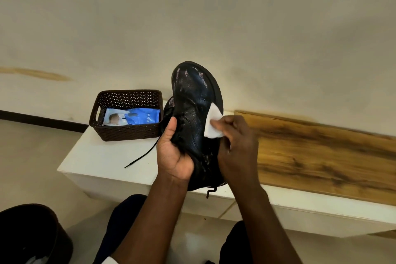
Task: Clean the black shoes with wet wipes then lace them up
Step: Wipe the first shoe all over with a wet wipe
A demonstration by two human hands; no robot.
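The basket sits on the desk at its left end, against the wall, with the wipes pack lying inside it. Just right of the basket, the shoe is held above the desk, toe up. The left hand holds its left side; the right hand presses a wipe to its right side. A lace trails from the shoe across the desk before the basket. A board lies on the desk right of the hands. A bin stands on the floor, lower left
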